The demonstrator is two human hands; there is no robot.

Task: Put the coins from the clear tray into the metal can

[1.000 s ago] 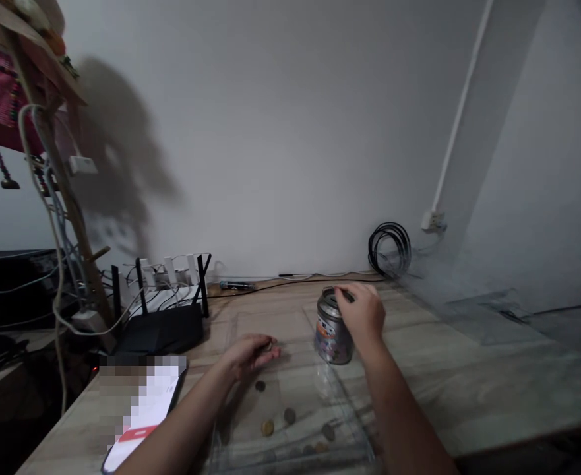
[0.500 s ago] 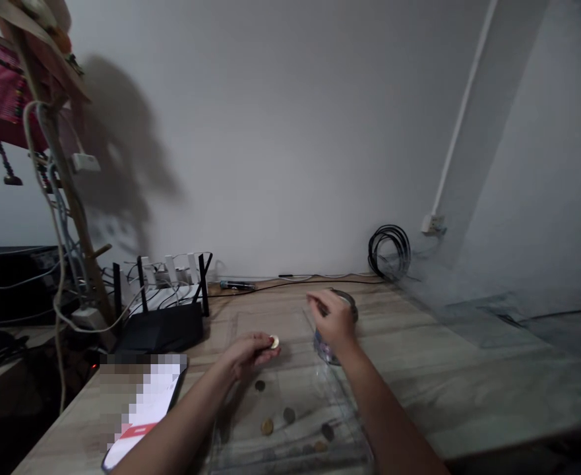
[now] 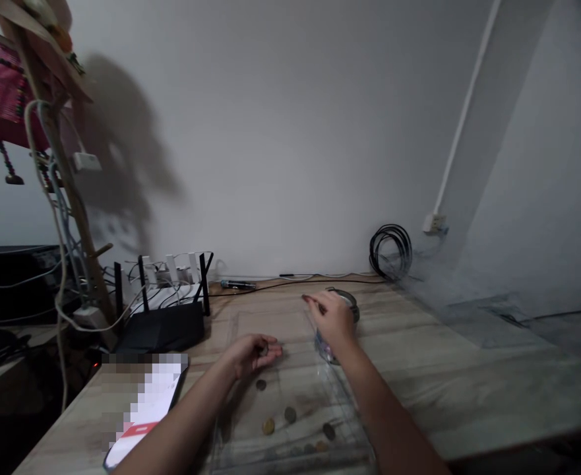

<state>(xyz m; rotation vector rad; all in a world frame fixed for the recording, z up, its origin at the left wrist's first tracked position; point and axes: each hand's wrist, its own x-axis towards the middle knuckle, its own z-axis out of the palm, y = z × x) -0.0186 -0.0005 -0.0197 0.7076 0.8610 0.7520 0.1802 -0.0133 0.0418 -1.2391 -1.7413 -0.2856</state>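
Observation:
My left hand (image 3: pixel 256 355) is palm up with its fingers curled around a coin (image 3: pixel 264 350), above a clear plastic tray (image 3: pixel 342 396). My right hand (image 3: pixel 334 318) pinches a small dark coin (image 3: pixel 306 298) at its fingertips, in front of a round tin or jar (image 3: pixel 348 302), which it partly hides. Several coins lie in the tray: a dark one (image 3: pixel 261 384) below my left hand, a gold one (image 3: pixel 268 426), a grey one (image 3: pixel 290 415) and another dark one (image 3: pixel 328 431), with more near the front edge.
A black router (image 3: pixel 164 328) and a phone-like device with a lit screen (image 3: pixel 164 389) are on the left. A marker-like tube (image 3: pixel 238 285) lies by the wall. Coiled black cable (image 3: pixel 390 252) leans at the back right.
The gold-coloured coin at my left fingertips no longer shows there; the fingers have opened a little and a coin shows in the palm. My right hand has shifted only slightly.

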